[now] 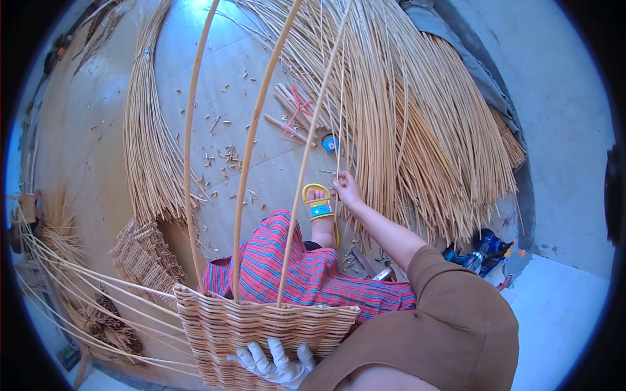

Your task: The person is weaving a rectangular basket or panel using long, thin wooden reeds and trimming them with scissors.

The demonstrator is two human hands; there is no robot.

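A woven wicker panel (261, 326) stands across my lap, with tall cane stakes (248, 156) rising from its top edge and long canes (124, 303) running out to the left. My left hand (277, 365), in a white glove, lies against the panel's face with its fingers spread. My bare right hand (347, 190) is stretched forward beside my foot in a yellow sandal (319, 210). Its fingers pinch a thin cane strand (340, 140) that runs upward toward the large cane pile. The exact point of the pinch is small and partly hidden.
A large pile of canes (417, 130) spreads at the right, a tied bundle (147, 130) at the left. Short sticks with a pink tie (297, 107), a blue tape measure (330, 143), scattered offcuts and a power drill (489, 244) lie about. A woven piece (147, 254) sits at left.
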